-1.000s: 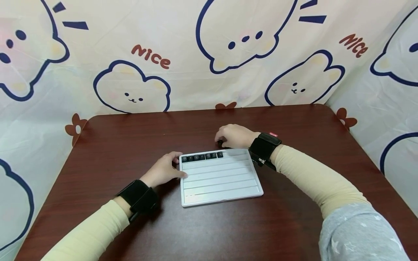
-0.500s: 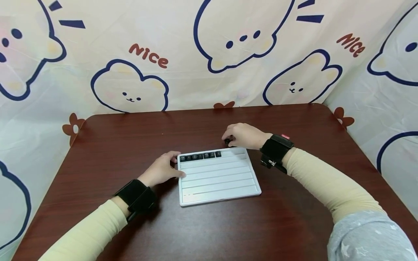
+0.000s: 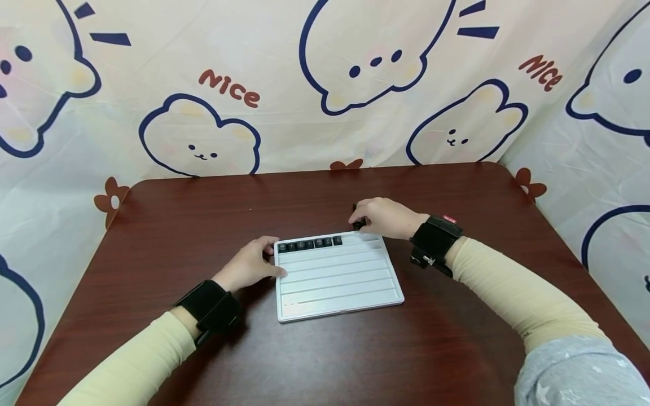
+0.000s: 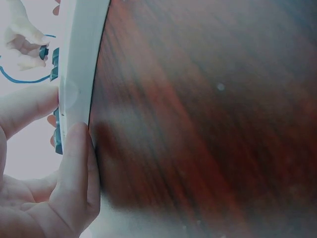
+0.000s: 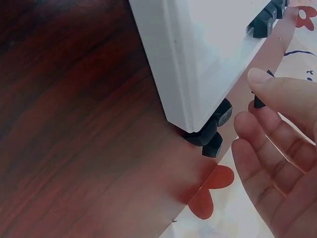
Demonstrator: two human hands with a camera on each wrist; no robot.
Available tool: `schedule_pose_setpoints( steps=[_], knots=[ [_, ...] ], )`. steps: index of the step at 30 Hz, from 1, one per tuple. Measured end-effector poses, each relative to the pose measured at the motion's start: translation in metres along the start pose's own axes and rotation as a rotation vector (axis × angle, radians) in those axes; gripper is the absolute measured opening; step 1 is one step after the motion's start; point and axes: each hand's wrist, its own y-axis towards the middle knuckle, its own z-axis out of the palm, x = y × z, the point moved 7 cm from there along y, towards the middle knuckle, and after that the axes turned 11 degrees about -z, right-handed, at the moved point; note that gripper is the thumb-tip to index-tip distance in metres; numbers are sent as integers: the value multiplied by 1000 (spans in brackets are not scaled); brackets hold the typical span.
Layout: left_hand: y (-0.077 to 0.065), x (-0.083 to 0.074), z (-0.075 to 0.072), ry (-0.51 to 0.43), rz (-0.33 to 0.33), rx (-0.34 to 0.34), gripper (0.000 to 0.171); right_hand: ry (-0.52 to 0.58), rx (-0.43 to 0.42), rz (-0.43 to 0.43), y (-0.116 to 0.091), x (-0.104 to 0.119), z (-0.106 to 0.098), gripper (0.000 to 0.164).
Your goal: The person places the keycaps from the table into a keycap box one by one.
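A white ridged tray (image 3: 337, 282) lies on the table, with a row of black keycaps (image 3: 310, 243) along its back left groove. My left hand (image 3: 249, 265) grips the tray's left edge, thumb on top and fingers at the side; the left wrist view shows the fingers (image 4: 74, 158) on that rim. Just beyond the tray's back right edge, my right hand (image 3: 388, 217) pinches a small black keycap (image 5: 259, 101) between thumb and index finger. Loose black keycaps (image 5: 212, 144) lie by the tray's far corner in the right wrist view, mostly hidden from the head view.
The dark red-brown table (image 3: 325, 361) extends around the tray on every side. A white cloth (image 3: 294, 135) printed with cartoon bears hangs behind the table and along its sides.
My right hand has shifted right along the tray's back edge, then slightly nearer the tray. My left hand keeps its grip, and the row of keycaps looks the same.
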Motion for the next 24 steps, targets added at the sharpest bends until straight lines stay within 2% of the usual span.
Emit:
schedule_pose_setpoints(
  steps=[8,15,24],
  knots=[
    [1,0,-1,-1,6,-2,78,2,-65,3,-7,-4,0,28],
    [4,-2,-3,21,12,0,78,24,-71,38,-15,-3,8,28],
    [4,-1,-2,7,11,15,77,39,-68,2,-14,6,10,26]
  ],
)
